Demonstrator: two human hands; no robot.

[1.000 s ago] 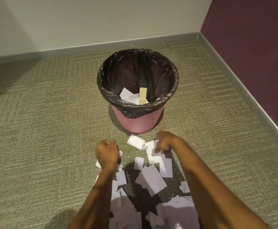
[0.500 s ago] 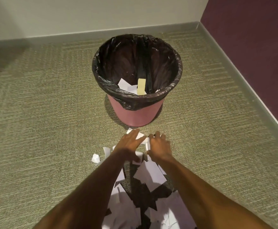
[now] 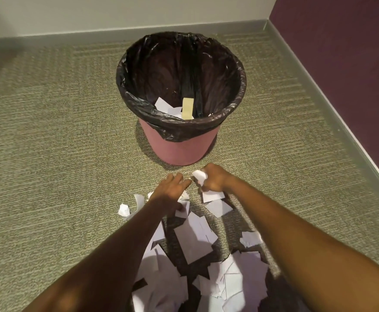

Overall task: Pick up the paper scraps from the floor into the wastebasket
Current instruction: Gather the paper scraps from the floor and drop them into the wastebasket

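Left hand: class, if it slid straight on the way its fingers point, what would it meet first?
Probably the pink wastebasket, after a strip of bare carpet. The left hand aims just left of the crumpled scrap gripped by the right hand, though depth is unclear.

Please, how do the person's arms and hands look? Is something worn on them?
Both are bare. The left hand and the right hand carry no glove, ring or watch that I can see. The left forearm and the right forearm show no sleeve up to the picture's lower edge.
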